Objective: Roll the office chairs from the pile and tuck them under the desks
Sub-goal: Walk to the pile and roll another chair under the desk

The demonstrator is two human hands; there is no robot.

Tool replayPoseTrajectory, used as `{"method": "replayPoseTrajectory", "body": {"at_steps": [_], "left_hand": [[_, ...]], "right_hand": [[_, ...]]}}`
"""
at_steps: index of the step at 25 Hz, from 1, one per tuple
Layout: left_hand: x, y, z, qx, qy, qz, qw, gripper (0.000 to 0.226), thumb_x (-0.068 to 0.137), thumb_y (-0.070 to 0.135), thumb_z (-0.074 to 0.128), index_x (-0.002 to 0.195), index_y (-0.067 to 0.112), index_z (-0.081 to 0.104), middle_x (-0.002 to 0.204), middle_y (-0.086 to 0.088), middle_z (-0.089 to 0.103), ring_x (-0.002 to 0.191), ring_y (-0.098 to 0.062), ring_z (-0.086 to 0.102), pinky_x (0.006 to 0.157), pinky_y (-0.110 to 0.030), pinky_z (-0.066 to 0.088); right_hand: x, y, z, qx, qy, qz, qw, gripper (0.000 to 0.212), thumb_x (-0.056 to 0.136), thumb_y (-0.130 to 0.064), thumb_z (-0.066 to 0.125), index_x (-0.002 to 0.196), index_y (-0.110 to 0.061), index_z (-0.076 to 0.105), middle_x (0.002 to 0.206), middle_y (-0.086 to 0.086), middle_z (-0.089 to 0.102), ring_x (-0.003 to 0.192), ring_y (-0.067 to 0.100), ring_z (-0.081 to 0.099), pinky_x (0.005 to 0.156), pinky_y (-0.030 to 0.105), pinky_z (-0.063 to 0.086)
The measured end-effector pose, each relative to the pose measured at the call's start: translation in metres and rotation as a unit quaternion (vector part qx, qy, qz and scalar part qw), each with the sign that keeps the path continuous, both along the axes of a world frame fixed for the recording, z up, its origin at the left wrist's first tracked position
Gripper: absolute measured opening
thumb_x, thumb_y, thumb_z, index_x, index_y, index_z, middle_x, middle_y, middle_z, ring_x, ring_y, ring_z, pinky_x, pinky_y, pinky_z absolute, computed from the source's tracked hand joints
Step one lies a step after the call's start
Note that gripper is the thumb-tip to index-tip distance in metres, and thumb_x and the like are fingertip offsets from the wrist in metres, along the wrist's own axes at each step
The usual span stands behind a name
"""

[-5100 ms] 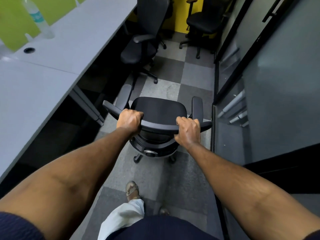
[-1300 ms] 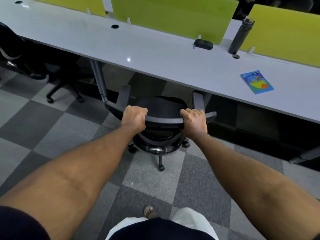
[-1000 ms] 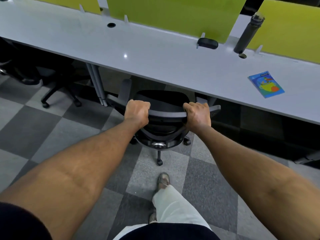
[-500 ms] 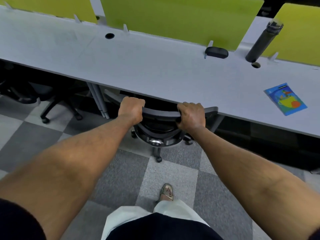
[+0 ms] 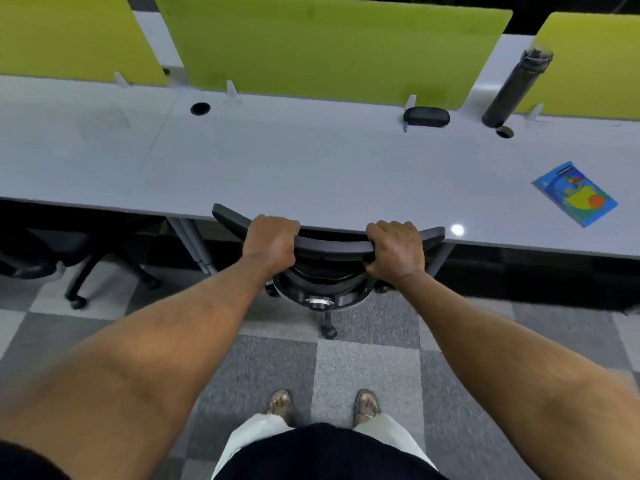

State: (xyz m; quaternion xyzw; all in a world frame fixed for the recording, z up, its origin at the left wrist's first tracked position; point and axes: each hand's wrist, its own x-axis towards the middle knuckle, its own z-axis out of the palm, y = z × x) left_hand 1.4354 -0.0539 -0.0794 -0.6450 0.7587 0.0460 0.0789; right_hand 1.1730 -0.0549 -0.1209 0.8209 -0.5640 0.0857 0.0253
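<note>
A black office chair stands in front of me with its seat and armrests hidden under the long grey desk. Only the curved top of its backrest, the rear mechanism and one caster show. My left hand grips the backrest top on the left, my right hand grips it on the right. The backrest top lies right at the desk's front edge.
Another black chair sits under the desk at the left, beside grey desk legs. On the desk lie a blue booklet, a black case and a dark bottle. Green dividers stand behind. Checkered carpet lies underfoot.
I have pushed the chair forward from the aisle until its seat and armrests went under the desk. Both hands kept their grip on the backrest, and I stepped closer.
</note>
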Motion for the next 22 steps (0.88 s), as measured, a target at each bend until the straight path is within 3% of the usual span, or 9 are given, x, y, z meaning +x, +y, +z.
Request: {"method": "replayPoseTrajectory", "body": {"at_steps": [6,10,13,17,20,22], "left_hand": [[0.007,0.006,-0.010,-0.002,0.007,-0.050,0.999,0.017,0.081,0.012,0.067,0.081,0.025,0.056,0.067,0.008,0.058,0.064,-0.017,0.056,0.072,-0.033,0.042],[0.009,0.012,-0.012,-0.013,0.013,-0.075,0.997,0.017,0.083,0.008,0.065,0.085,0.023,0.057,0.071,0.007,0.059,0.067,-0.018,0.057,0.072,-0.033,0.045],[0.006,0.013,-0.011,-0.001,0.014,-0.073,0.997,0.020,0.081,0.008,0.065,0.092,0.023,0.059,0.077,0.006,0.059,0.073,-0.020,0.058,0.083,-0.035,0.047],[0.000,0.007,-0.006,0.033,0.009,-0.097,0.995,0.033,0.081,0.037,0.076,0.107,0.026,0.060,0.089,0.007,0.060,0.087,-0.021,0.060,0.090,-0.038,0.042],[-0.019,0.008,-0.011,-0.001,0.007,-0.168,0.986,0.066,0.082,0.067,0.071,0.127,0.021,0.054,0.109,0.001,0.062,0.103,-0.025,0.060,0.091,-0.042,0.045],[-0.051,0.016,-0.016,-0.047,0.036,-0.221,0.974,0.086,0.085,0.073,0.065,0.146,0.016,0.044,0.135,-0.005,0.058,0.126,-0.029,0.054,0.104,-0.047,0.044]], "right_hand": [[0.010,0.017,0.002,0.000,0.010,-0.071,0.997,0.032,0.064,-0.020,0.078,0.079,-0.019,0.050,0.070,-0.003,0.046,0.064,0.022,0.044,0.068,0.038,0.043],[0.022,0.035,0.007,0.020,0.006,-0.135,0.991,0.034,0.067,-0.013,0.078,0.089,-0.020,0.053,0.083,-0.001,0.051,0.078,0.022,0.047,0.082,0.040,0.047],[0.023,0.044,0.014,0.063,0.008,-0.145,0.987,0.046,0.069,-0.021,0.079,0.108,-0.019,0.053,0.103,0.003,0.058,0.098,0.027,0.053,0.098,0.041,0.044],[0.011,0.064,0.016,0.083,-0.026,-0.129,0.988,0.072,0.075,-0.031,0.076,0.140,-0.016,0.049,0.141,0.006,0.056,0.136,0.028,0.047,0.126,0.043,0.024],[-0.007,0.088,0.018,0.090,-0.063,-0.163,0.981,0.091,0.083,-0.029,0.070,0.161,-0.010,0.028,0.168,0.009,0.028,0.158,0.026,0.019,0.131,0.041,0.011],[-0.032,0.109,0.018,0.076,-0.067,-0.216,0.971,0.097,0.082,-0.030,0.067,0.164,-0.009,0.019,0.172,0.011,0.019,0.160,0.026,0.011,0.131,0.045,0.015]]}}
